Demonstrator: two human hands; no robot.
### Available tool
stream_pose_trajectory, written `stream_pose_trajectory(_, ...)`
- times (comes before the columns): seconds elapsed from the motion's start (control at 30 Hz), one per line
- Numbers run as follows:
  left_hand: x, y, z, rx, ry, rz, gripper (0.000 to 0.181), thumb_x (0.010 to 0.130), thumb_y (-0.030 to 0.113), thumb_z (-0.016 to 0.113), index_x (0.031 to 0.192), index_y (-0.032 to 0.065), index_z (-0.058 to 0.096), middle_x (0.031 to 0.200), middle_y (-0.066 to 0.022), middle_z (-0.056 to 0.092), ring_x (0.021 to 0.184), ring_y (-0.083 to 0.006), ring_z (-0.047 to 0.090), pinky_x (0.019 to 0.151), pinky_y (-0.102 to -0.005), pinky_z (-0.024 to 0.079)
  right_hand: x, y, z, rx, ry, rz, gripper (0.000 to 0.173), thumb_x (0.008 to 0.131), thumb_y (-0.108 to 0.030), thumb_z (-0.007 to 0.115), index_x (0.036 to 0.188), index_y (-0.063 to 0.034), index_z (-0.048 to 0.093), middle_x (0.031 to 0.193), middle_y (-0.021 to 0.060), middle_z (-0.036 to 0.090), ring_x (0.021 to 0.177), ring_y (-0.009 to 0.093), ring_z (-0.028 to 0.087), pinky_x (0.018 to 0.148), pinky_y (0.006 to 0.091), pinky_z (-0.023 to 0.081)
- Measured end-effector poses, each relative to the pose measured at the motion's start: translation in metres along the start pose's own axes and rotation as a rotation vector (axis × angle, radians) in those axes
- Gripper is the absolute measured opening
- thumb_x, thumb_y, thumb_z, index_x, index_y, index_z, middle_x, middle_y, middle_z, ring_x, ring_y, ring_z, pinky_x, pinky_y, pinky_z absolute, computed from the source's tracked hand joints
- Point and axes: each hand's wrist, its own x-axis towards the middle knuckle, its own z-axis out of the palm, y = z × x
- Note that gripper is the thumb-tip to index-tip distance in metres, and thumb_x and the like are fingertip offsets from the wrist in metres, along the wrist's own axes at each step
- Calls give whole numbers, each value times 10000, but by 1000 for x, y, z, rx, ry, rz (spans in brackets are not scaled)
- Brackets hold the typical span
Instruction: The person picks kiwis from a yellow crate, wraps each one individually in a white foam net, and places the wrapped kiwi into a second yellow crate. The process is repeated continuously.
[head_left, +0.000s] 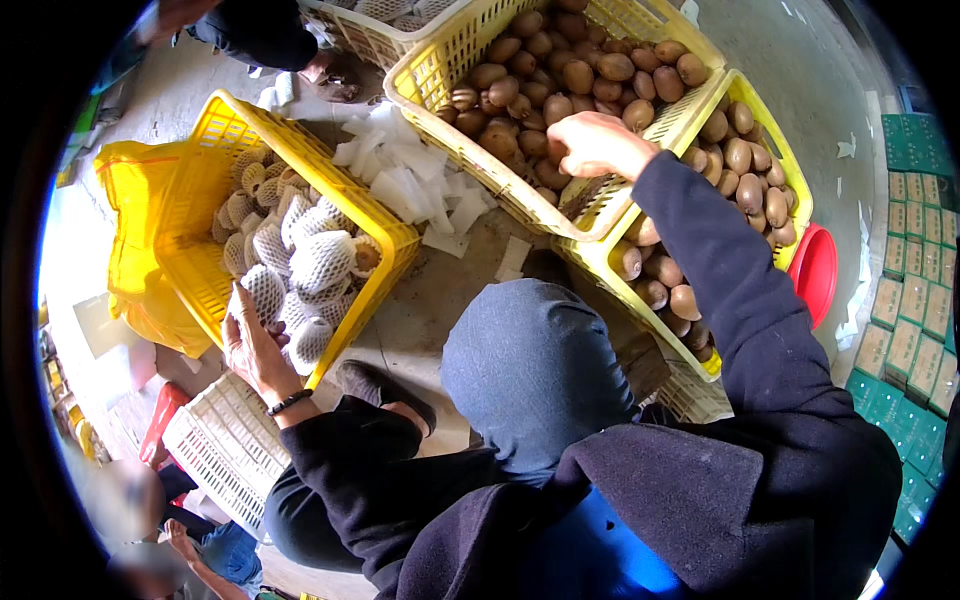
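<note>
My left hand, with a dark bead bracelet at the wrist, has its fingers around a kiwifruit in a white foam net. It is at the near left edge of a yellow plastic crate with many netted kiwifruits. My right hand reaches into a larger, paler yellow crate of bare kiwifruits. Its fingers are curled down among the fruit; whether they grip one is hidden. Loose white foam nets are piled on the floor between the two crates.
Another yellow crate of kiwifruits stands under my right arm, by a red basin. A yellow sack and a white crate are at left. Green-and-tan cartons are stacked right. Another person's leg shows top left.
</note>
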Motion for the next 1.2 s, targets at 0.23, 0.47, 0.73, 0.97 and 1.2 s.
stream_pose_trajectory(0.23,12,-25,-30,547,292,357,530,960,412,781,1238,-30,690,998,-102,749,866,-110,685,739,-222,519,90,-5,49,-50,132,-74,371,765,-217,783,1029,3,644,971,263,715,1001,457,692,809,547,548)
stream_pose_trajectory(0.47,-83,24,66,115,26,684,80,996,91,718,1016,15,729,826,-40,720,682,-82,610,602,-243,505,121,-11,75,-199,91,-107,413,853,-267,712,1183,-54,584,1118,231,697,957,452,710,795,535,571)
stream_pose_trajectory(0.73,-151,-121,163,452,-727,112,265,916,281,753,1058,58,756,965,-169,771,910,-345,755,817,-413,581,129,-23,81,-246,6,18,452,919,-287,664,1312,-75,597,1083,256,728,963,442,725,795,513,581)
stream_pose_trajectory(0.97,-147,-196,223,940,-833,81,473,872,400,761,1190,55,701,1170,-215,732,1096,-414,693,926,-493,554,76,-6,8,1384,-5,10,442,978,-390,666,1274,-63,638,1121,109,703,795,201,709,586,295,568)
stream_pose_trajectory(1.2,-143,-231,227,776,-944,56,304,874,304,720,1072,81,780,1001,-223,766,947,-417,738,814,-462,576,17,-13,-17,1889,1,4,577,845,-225,689,1378,-34,574,1228,222,708,920,373,760,600,479,624)
